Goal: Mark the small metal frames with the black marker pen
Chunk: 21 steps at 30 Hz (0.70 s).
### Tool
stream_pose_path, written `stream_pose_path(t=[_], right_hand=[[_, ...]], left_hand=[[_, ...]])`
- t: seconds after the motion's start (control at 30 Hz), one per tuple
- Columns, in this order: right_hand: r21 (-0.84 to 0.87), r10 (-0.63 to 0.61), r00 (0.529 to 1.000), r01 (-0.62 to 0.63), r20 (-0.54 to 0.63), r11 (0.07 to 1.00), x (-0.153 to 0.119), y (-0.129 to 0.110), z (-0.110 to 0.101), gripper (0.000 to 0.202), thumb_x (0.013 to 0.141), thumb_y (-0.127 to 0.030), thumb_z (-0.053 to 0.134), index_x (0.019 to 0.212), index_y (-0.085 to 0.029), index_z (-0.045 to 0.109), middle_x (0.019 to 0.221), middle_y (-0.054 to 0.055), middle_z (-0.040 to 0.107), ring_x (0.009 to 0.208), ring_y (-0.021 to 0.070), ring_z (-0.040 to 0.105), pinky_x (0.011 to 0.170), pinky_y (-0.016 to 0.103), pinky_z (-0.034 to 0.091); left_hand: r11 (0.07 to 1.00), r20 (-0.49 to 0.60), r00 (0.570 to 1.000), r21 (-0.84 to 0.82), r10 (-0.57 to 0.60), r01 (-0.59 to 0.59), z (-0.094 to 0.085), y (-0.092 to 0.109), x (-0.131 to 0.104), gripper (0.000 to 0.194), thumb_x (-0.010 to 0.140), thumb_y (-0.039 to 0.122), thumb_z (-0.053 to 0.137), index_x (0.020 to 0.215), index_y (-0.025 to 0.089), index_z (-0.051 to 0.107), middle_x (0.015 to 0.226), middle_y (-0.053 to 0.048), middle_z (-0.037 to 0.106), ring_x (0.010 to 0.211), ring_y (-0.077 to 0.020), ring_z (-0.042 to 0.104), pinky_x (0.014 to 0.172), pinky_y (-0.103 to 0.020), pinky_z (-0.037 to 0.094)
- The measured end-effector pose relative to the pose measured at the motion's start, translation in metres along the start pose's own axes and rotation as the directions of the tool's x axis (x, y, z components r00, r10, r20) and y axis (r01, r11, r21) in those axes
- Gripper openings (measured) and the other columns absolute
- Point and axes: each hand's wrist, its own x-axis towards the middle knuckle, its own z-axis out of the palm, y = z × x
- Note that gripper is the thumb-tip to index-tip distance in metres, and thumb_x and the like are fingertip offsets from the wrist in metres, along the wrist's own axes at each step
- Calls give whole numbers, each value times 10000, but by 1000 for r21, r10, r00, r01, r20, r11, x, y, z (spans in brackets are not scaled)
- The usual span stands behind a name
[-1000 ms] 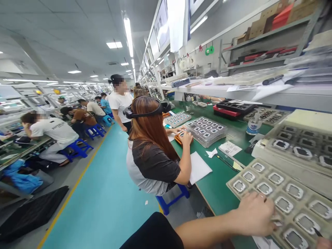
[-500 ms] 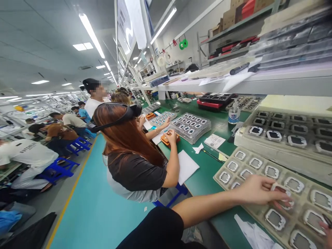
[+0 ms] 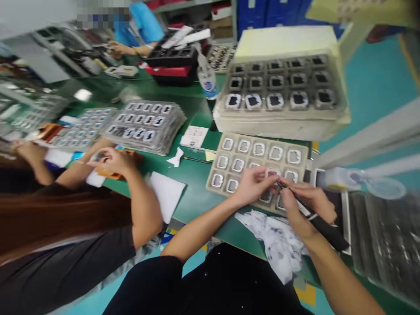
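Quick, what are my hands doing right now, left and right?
Left hand: fingers bent near the tool's tip, over the tray; can't tell if gripping.
Right hand: closed on a black tool.

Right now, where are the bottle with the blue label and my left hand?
Blue-label bottle (image 3: 209, 86): head view, on its label.
Left hand (image 3: 249, 187): head view, on the back of the hand.
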Motion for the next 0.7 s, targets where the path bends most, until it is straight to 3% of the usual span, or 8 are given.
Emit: stream_pose_path(t=[0.17, 0.33, 0.5, 0.7], right_hand=[[-63, -45, 999, 46, 18, 997, 0, -5, 3, 110, 963, -279, 813, 1018, -254, 721, 1024, 68, 840, 1035, 315, 840, 869, 441, 741], [-100, -83, 993, 91, 81, 991, 5, -6, -1, 88, 989, -227, 790, 1030, -262, 721, 1031, 47, 836, 1021, 275, 841, 862, 384, 731], [-125, -100, 993, 107, 58, 986, 8, -6, 0, 79, 990, -203, 777, 1012, -267, 735, 972, 15, 828, 903, 231, 838, 784, 333, 713], [-149, -83, 994, 93, 72, 984, 6, -6, 0, 66, 995, -205, 775, 1021, -255, 741, 987, 27, 828, 894, 239, 834, 781, 361, 722]], left_hand=[[997, -14, 998, 53, 59, -58, 6, 1, -5, 554, 750, 674, 928, 825, 169, 712, 803, -39, 767, 725, -180, 754, 685, -305, 649], [990, -46, 995, 113, 89, -83, 10, -1, -9, 530, 731, 631, 950, 725, 174, 682, 772, -25, 748, 727, -162, 708, 686, -289, 637], [976, -10, 990, 170, 143, -139, 9, -2, -12, 449, 811, 581, 912, 805, 164, 746, 715, -2, 688, 655, -131, 626, 630, -248, 561], [923, 8, 977, 326, 214, -205, 4, -7, -15, 393, 928, 537, 808, 820, 166, 735, 684, 2, 646, 615, -123, 543, 569, -237, 426]])
